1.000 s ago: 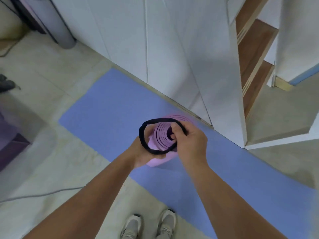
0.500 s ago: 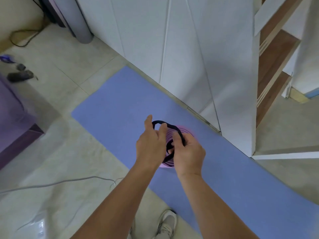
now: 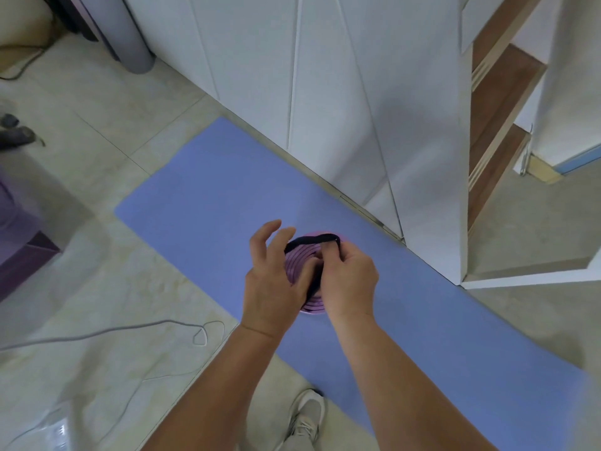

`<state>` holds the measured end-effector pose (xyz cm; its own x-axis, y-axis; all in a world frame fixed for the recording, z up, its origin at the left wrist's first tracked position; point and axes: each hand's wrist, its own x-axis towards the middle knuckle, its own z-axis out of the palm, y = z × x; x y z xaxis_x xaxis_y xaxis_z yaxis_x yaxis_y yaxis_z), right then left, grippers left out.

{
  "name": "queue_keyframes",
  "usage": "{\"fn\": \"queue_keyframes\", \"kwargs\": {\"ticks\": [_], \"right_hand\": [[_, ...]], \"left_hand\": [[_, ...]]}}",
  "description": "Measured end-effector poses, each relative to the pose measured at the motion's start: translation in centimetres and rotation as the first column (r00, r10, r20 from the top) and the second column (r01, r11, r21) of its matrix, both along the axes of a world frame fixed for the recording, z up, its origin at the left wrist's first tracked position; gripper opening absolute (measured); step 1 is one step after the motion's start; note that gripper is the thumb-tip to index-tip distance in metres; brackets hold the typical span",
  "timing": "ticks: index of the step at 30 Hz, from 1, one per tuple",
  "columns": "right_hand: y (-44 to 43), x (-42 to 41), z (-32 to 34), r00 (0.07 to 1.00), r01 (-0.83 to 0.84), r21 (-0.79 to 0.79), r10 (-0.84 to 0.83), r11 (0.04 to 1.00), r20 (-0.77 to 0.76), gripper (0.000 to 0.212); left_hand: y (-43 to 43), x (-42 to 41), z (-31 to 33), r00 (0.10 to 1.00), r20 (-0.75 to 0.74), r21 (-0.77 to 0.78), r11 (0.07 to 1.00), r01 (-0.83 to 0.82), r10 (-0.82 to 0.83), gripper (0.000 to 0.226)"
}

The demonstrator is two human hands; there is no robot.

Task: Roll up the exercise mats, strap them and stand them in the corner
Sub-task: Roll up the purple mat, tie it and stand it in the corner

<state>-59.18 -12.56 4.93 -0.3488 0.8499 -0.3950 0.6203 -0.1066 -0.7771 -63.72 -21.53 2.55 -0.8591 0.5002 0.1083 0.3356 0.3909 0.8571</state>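
Note:
A pink exercise mat (image 3: 300, 266) is rolled up and stands on end on the flat blue mat (image 3: 211, 206); I look down onto its spiral top. A black strap loop (image 3: 312, 241) lies across the far rim of the roll and runs down between my hands. My right hand (image 3: 349, 279) pinches the strap at the top of the roll. My left hand (image 3: 271, 281) is at the roll's left side, fingers spread and raised, thumb against the roll's top by the strap. Both hands hide the near side of the roll.
White cabinet doors (image 3: 325, 92) run along the blue mat's far edge. Wooden stairs (image 3: 500, 109) rise at the right. A grey cable (image 3: 130, 330) loops over the tiled floor at the left, near a purple piece of furniture (image 3: 19, 242). My shoe (image 3: 309, 415) is below.
The open strap loop has come down against the top of the roll. My left hand moved from under the roll to its left side and spread its fingers. The right hand keeps its pinch.

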Motion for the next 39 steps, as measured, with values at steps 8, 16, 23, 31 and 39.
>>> {"fn": "queue_keyframes", "kwargs": {"ticks": [8, 16, 23, 31, 39], "right_hand": [[0.8, -0.7, 0.3, 0.999, 0.029, -0.164, -0.026, 0.986, 0.019, 0.033], [2.1, -0.5, 1.7, 0.999, 0.045, -0.408, -0.054, 0.912, -0.01, 0.028], [3.9, 0.3, 3.4, 0.997, 0.071, -0.6, -0.039, 0.797, 0.066, 0.02], [7.9, 0.5, 2.1, 0.985, 0.17, -0.726, -0.1, 0.666, 0.139, 0.032], [4.4, 5.4, -1.6, 0.924, 0.154, -0.9, -0.382, 0.408, -0.015, 0.045]], "left_hand": [[-1.1, -0.3, -1.0, 0.979, -0.154, -0.12, 0.986, 0.116, -0.134, 0.01], [-0.1, -1.0, -0.2, 0.982, 0.165, -0.299, 0.944, 0.138, -0.091, 0.029], [0.1, -4.4, 0.9, 0.836, 0.517, -0.355, 0.843, 0.405, -0.184, 0.036], [-1.9, -4.8, -0.3, 0.934, 0.304, -0.463, 0.828, 0.317, -0.187, 0.045], [1.0, -5.1, 0.3, 0.915, 0.38, -0.436, 0.899, 0.047, 0.137, 0.06]]}}
